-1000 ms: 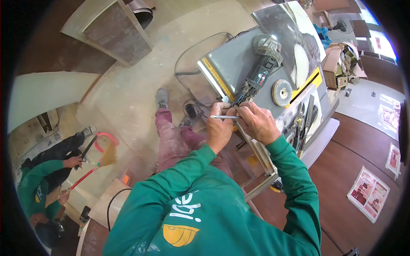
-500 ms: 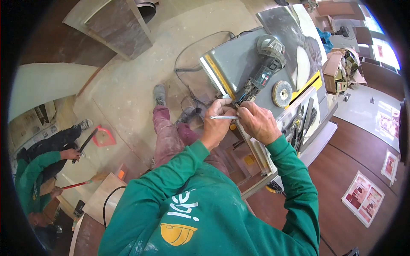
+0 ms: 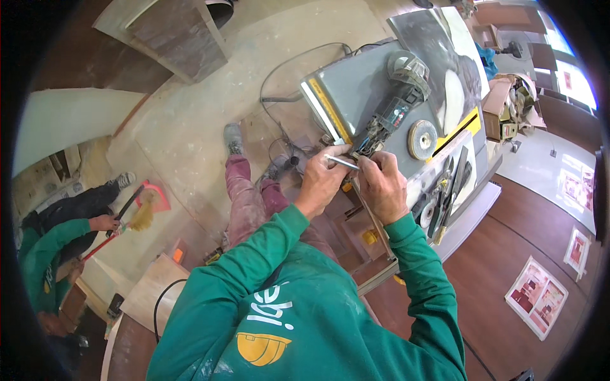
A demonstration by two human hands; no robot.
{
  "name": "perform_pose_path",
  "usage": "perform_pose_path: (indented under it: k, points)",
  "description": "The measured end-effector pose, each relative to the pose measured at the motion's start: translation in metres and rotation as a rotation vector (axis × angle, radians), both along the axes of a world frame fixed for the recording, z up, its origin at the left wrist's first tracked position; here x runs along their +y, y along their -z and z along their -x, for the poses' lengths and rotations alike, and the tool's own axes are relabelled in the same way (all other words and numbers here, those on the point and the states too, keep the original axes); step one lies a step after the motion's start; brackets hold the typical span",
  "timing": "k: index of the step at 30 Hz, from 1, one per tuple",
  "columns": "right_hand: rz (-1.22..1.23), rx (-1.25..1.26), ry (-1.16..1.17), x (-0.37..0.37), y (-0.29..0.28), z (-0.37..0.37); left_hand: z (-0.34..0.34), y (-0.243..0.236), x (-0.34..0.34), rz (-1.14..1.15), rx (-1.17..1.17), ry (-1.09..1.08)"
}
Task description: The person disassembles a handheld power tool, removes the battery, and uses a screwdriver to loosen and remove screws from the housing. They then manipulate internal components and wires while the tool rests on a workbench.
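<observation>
A partly opened angle grinder point(image 3: 389, 117) lies on the grey work table, with bare inner parts showing at its near end. Both hands are at that end. My left hand point(image 3: 319, 181) is closed, its fingertips at the grinder's exposed end; what they pinch is hidden. In my closed right hand point(image 3: 385, 187) is one end of a slim metal rod point(image 3: 341, 162), which reaches left across my left fingers. A round abrasive disc point(image 3: 422, 140) lies right of the grinder.
Pliers and other hand tools point(image 3: 445, 193) lie on the table's right side. A black cable point(image 3: 272, 100) loops over the floor. At the left, a co-worker point(image 3: 57, 254) holds a brush point(image 3: 141, 217) by a red dustpan point(image 3: 159, 195). An open cardboard box point(image 3: 499, 105) stands beyond the table.
The metal rod has tilted, its left end now higher. My right hand has turned and shifted slightly down. The co-worker's brush has moved up to the dustpan.
</observation>
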State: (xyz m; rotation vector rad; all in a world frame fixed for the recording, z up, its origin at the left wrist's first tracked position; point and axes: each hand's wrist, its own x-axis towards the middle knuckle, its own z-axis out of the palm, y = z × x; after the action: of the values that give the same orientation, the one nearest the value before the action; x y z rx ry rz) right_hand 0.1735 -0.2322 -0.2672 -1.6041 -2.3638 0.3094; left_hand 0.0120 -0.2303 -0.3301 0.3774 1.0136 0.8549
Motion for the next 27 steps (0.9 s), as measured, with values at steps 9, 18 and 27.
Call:
perform_pose_path:
  k: [9,18,27]
  points:
    - [0.079,0.109,0.411,-0.004,0.008,0.031,-0.005,0.002,0.000,0.021,0.024,-0.008]
    - [0.053,0.313,0.553,-0.007,0.007,0.034,-0.010,-0.001,0.000,0.019,0.003,-0.061]
    - [0.069,0.307,0.507,-0.005,0.008,0.026,-0.004,0.000,0.007,-0.126,0.195,0.063]
